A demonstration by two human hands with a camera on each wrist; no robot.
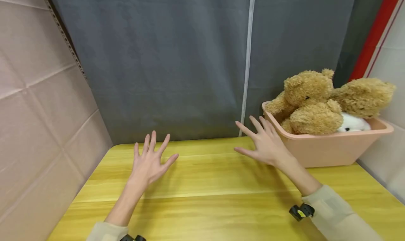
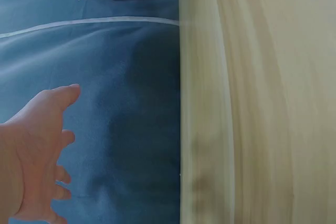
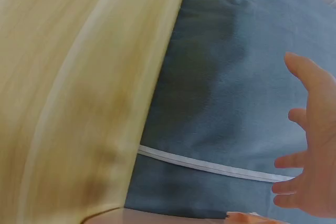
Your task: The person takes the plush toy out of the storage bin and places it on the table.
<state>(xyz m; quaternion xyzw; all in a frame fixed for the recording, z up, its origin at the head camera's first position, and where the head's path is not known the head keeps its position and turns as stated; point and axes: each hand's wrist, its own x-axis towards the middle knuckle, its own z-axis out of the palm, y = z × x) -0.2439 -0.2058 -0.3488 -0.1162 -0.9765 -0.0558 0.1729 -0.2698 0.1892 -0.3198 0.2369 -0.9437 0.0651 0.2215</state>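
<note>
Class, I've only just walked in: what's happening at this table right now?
A person holds both hands open above a yellow wooden table, fingers spread, gripping nothing. The left hand hovers over the bare tabletop. The right hand is beside a pink plastic bin at the table's right end. The bin holds tan teddy bears and a white plush toy. A grey curtain hangs behind.

No text, label, brand, number or sign could be read anywhere in the three views, neither on the pink bin (image 1: 329, 147) at the right of the frame nor on the grey curtain (image 1: 164, 58) behind.
</note>
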